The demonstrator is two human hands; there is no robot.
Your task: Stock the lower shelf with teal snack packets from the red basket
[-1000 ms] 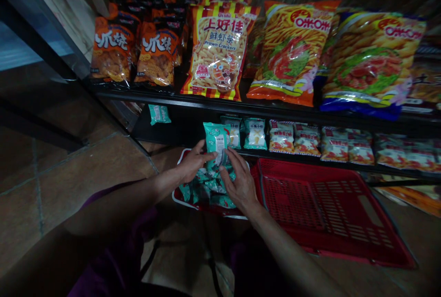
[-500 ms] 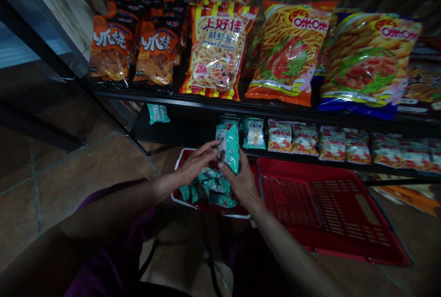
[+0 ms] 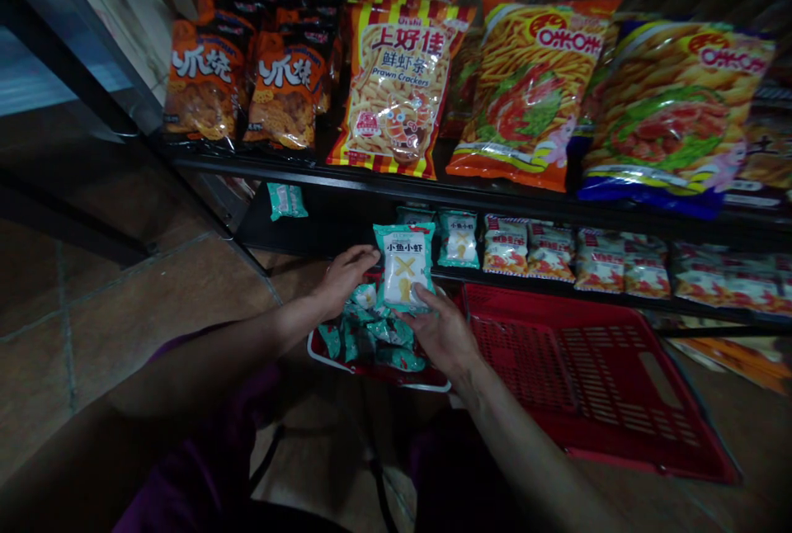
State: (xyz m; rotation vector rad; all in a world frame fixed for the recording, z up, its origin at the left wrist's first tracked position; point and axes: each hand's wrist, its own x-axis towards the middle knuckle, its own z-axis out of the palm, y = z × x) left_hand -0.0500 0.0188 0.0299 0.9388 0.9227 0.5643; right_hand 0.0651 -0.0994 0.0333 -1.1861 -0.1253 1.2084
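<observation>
A small teal snack packet (image 3: 404,266) with a white front panel is held upright between both hands, face toward me. My left hand (image 3: 341,276) pinches its left edge. My right hand (image 3: 443,333) grips its lower right corner, thumb on the front. Below them a red basket with a white rim (image 3: 377,374) holds several more teal packets (image 3: 371,333). On the low shelf (image 3: 544,285) just behind stand matching teal packets (image 3: 457,238).
A larger red basket (image 3: 582,376) lies on the floor to the right. Red-and-white small packets (image 3: 527,247) line the low shelf. Big snack bags (image 3: 396,79) fill the upper shelf. One teal packet (image 3: 285,200) lies further left. Tiled floor (image 3: 124,302) spreads left.
The teal packet has been turned so its white front faces me. Both hands shifted slightly with it, still above the small basket.
</observation>
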